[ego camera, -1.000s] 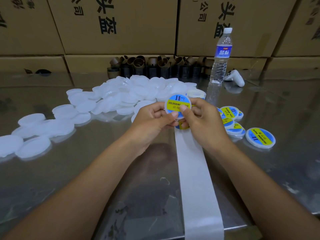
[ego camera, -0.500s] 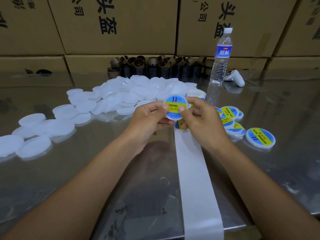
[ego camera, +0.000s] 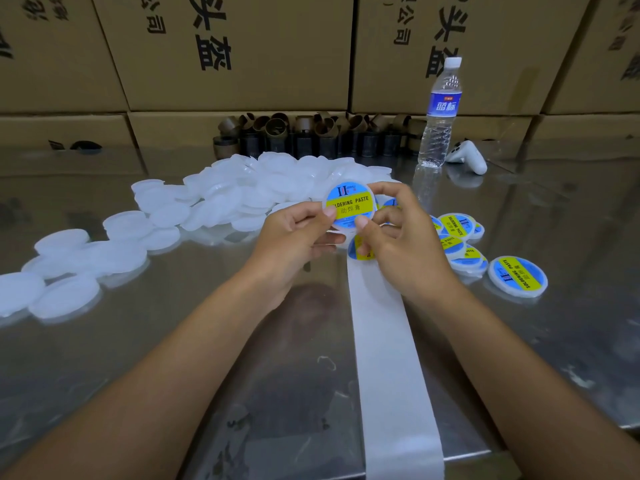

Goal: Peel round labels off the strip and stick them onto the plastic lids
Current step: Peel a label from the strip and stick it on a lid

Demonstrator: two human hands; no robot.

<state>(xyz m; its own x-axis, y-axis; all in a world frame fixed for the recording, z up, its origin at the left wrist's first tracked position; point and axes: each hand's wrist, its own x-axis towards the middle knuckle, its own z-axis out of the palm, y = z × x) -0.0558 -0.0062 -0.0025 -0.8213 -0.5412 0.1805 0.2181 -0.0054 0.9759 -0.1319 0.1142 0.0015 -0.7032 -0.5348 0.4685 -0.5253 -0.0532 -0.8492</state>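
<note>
Lid (ego camera: 349, 206), labelled face toward me, sits above the strip's (ego camera: 391, 358) far end. My left hand (ego camera: 294, 237) pinches its 9 o'clock edge and my right hand (ego camera: 405, 244) its 5 o'clock edge. Plain lids (ego camera: 242, 195) crowd 10 o'clock, finished lids (ego camera: 517, 277) lie at 3 o'clock, and the shiny table (ego camera: 173, 341) stretches toward 7.

Label (ego camera: 357, 250) on strip (ego camera: 389, 358): largely hidden under right hand (ego camera: 407, 244).
Strip: runs off bottom edge.
Held lid (ego camera: 349, 204): lowest print too small to read.
Cardboard boxes (ego camera: 277, 64): tops cut off.
</note>
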